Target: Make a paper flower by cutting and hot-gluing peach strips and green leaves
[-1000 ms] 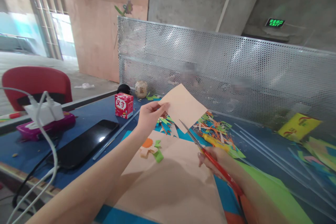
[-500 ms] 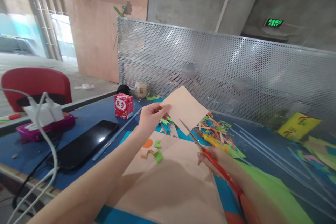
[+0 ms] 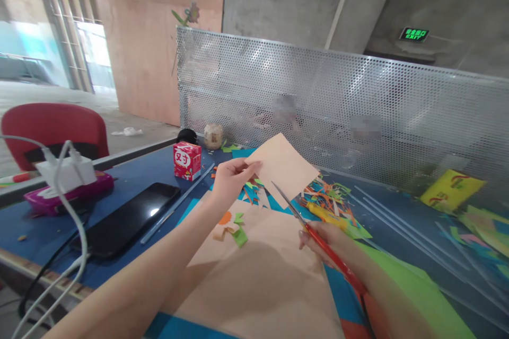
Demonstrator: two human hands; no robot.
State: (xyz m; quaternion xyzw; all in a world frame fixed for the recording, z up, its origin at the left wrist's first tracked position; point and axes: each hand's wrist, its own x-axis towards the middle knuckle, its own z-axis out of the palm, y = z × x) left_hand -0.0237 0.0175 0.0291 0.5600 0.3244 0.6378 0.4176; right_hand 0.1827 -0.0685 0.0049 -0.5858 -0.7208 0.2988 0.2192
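My left hand point(image 3: 231, 179) pinches the left corner of a peach paper piece point(image 3: 284, 168) and holds it up above the blue table point(image 3: 139, 175). My right hand point(image 3: 332, 246) grips red-handled scissors point(image 3: 318, 243); their blades point up and left and reach the lower edge of that paper. Below both hands lies a large peach paper sheet point(image 3: 258, 275) with a small orange and green paper flower point(image 3: 228, 224) on it.
Coloured paper scraps point(image 3: 322, 193) and a yellow glue stick point(image 3: 328, 215) lie behind the scissors. A black phone point(image 3: 127, 217), a red carton point(image 3: 186, 160), a charger with white cables point(image 3: 66, 169) and a green sheet point(image 3: 413, 291) are on the table. A perforated metal screen point(image 3: 338, 111) stands behind.
The held paper piece has dropped slightly and shifted a little right. The scissors and right hand have barely moved.
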